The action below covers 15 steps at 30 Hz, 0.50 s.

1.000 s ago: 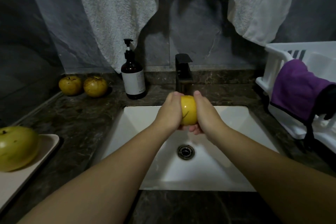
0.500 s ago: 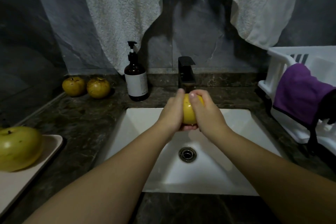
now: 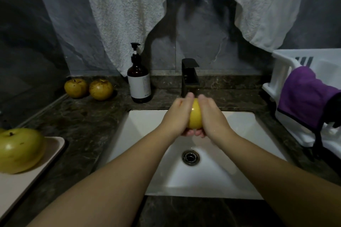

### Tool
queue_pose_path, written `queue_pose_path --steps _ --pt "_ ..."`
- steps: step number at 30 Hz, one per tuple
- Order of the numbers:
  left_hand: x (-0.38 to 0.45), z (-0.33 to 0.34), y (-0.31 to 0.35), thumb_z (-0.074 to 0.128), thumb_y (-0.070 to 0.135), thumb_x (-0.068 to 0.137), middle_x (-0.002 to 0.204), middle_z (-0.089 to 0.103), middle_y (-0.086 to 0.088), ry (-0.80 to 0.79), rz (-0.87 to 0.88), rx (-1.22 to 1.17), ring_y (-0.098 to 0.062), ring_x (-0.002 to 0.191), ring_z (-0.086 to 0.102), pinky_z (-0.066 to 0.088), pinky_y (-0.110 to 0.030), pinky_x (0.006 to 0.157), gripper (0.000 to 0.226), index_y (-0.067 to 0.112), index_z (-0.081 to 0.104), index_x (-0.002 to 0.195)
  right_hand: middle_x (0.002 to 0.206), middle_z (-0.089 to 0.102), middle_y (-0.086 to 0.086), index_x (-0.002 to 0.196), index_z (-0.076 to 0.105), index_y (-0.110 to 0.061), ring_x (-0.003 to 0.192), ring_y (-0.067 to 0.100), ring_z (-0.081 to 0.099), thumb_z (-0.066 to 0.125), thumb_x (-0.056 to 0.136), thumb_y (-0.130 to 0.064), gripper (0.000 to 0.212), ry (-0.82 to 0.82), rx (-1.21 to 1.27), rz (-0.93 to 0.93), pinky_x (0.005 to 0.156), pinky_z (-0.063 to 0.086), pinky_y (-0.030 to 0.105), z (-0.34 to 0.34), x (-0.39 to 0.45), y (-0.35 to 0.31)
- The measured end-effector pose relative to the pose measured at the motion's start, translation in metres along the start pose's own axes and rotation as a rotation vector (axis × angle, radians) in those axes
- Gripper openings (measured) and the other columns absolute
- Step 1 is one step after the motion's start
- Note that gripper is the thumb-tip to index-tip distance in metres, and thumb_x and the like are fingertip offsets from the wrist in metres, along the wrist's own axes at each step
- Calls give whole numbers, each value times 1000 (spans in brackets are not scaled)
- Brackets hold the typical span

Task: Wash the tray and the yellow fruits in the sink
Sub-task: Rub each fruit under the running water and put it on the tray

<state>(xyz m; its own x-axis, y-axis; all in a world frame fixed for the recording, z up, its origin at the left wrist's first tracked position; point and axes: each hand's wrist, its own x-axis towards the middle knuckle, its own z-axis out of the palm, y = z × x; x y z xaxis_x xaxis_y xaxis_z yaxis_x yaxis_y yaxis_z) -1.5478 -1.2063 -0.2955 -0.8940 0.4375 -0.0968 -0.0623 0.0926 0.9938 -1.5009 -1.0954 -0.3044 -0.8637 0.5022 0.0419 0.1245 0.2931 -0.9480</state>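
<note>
— What carries everything here?

— A dark marbled stone countertop (image 3: pixel 88 121) with a white sink (image 3: pixel 144 132) sunk into it.

— And on the left?

— Two brownish-yellow fruits (image 3: pixel 75 87) (image 3: pixel 101 89) just beside each other at the back wall. Nearer, a beige tray (image 3: pixel 33 175) lies at the edge, bearing a large yellow-green fruit (image 3: pixel 20 150).

— At the back?

— A brown pump bottle (image 3: pixel 139 79) with a white label, and a black faucet (image 3: pixel 190 75) behind the basin.

— The right side?

— A white plastic rack (image 3: pixel 280 72), probably a dish drainer.
</note>
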Motion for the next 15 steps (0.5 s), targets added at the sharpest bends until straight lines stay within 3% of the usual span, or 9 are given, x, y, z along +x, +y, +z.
queue_pose_path --steps 2,4,7,9,10,13,15 --pt "-1 -2 4 45 79 92 97 71 -13 -25 -234 -184 -22 56 72 51 -26 44 59 28 63 116 111 59 -9 125 45 -44 89 11 62 30 78 -83 62 39 -244 -288 63 47 30 -2 -4 0" --pt "1 -6 2 53 85 83 95 70 -12 -87 -267 -172 -20 56 70 50 -23 43 70 27 66 120 112 56 -14 122 46 -48 97 9 58 33 77 -83 59 25 -246 -346 69 46 31 -1 -4 0" --pt "-1 -8 -1 62 84 73 103 70 -11 -119 -172 -134 -19 68 72 53 -26 50 76 28 65 124 109 60 -6 108 53 -44 99 15 60 40 95 -69 32 -51 65 -137 76 47 35 3 1 -3" --pt "-1 -6 -2 64 79 80 115 70 -13 -97 -158 -133 -23 81 73 56 -30 56 67 29 60 124 108 61 3 107 57 -36 98 20 59 38 102 -60 30 -51 229 101 81 47 38 5 5 -5" --pt "-1 -4 -2 63 76 84 118 70 -15 -83 -170 -139 -25 83 72 57 -31 58 61 29 60 122 109 61 4 109 56 -33 98 20 59 36 103 -57 32 -22 208 119 81 46 38 8 5 -4" --pt "-1 2 -6 55 71 88 108 74 -11 -82 -186 -39 -23 80 73 58 -32 62 54 27 64 117 119 57 -13 126 56 -41 107 8 55 31 101 -54 38 70 -97 -250 79 42 26 13 1 4" --pt "-3 7 -6 55 70 86 103 74 -9 -96 -136 32 -21 76 72 57 -32 62 58 25 62 121 114 63 -22 119 64 -43 106 1 57 31 97 -55 41 96 -61 -340 82 41 21 8 0 1"
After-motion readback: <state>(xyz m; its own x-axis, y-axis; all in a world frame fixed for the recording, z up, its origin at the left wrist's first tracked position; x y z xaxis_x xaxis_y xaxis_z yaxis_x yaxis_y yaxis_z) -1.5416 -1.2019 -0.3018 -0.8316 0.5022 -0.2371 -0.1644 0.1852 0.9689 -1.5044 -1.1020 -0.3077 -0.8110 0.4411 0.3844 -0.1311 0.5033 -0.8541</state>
